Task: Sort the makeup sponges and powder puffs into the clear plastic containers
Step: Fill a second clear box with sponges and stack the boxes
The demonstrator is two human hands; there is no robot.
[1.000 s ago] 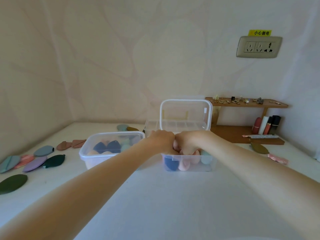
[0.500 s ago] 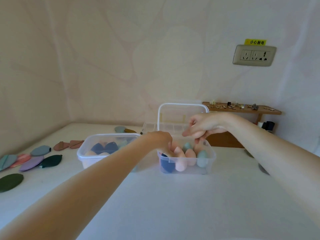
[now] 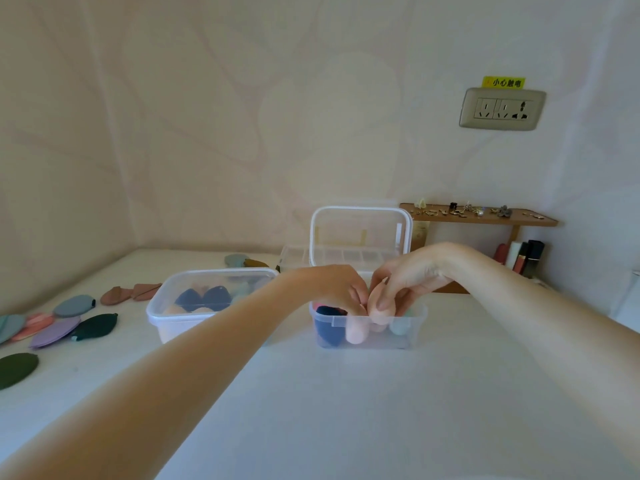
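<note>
Both hands meet over the small clear box (image 3: 367, 336) at the middle of the white table (image 3: 346, 410). The right hand (image 3: 410, 280) pinches a peach sponge (image 3: 379, 311) between curled fingers and thumb, just above the box's rim. The left hand (image 3: 334, 287) reaches in beside it, fingers curled down among the sponges; whether it grips one I cannot tell. The box's lid (image 3: 360, 233) stands upright behind. A closed box (image 3: 207, 301) of puffs sits to the left.

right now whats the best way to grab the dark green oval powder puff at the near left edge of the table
Pinch the dark green oval powder puff by its right rim, coming from above: it lies flat and thin on the white table, with that edge clear of the other puffs.
</note>
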